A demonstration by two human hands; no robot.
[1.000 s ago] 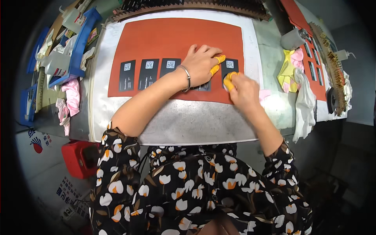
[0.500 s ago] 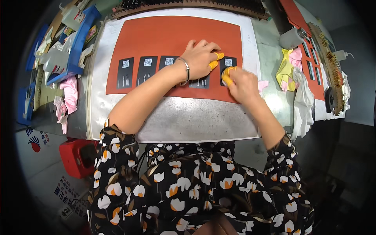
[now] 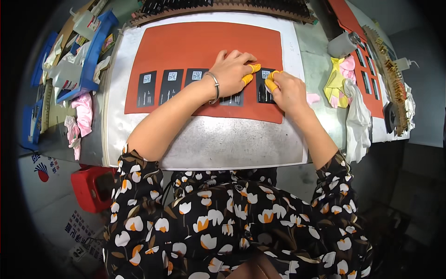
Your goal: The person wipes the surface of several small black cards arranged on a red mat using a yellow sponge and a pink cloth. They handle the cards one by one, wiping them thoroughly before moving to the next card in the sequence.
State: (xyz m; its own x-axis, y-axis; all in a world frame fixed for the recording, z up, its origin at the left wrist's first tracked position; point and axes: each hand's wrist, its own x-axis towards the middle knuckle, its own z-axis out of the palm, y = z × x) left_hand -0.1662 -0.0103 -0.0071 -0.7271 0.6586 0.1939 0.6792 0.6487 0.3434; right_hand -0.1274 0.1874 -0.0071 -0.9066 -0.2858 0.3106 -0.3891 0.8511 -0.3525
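A black card (image 3: 265, 96) with a pale square code lies at the right end of a row on the red-orange mat (image 3: 209, 39). Yellow finger covers are on the thumb and a finger of both hands. My left hand (image 3: 232, 70) rests flat with fingers spread, its covered tips at that card's upper left edge. Curled at the card's upper right side is my right hand (image 3: 289, 91), covered fingertips pressed together; whatever they may hold is hidden. More black cards, such as the leftmost card (image 3: 146, 90), lie leftward, some partly under my left arm.
Behind the mat stands a notched brown rack (image 3: 223, 8) with dark cards. At left is a blue bin (image 3: 95, 51) with bottles and cloths. Right of the mat lie a yellow glove (image 3: 335, 83), a white cloth (image 3: 358, 121) and a bottle (image 3: 343, 45).
My right hand has moved up along the right card from its lower part to its upper right side, uncovering the card's lower half. My left hand stays nearly in place.
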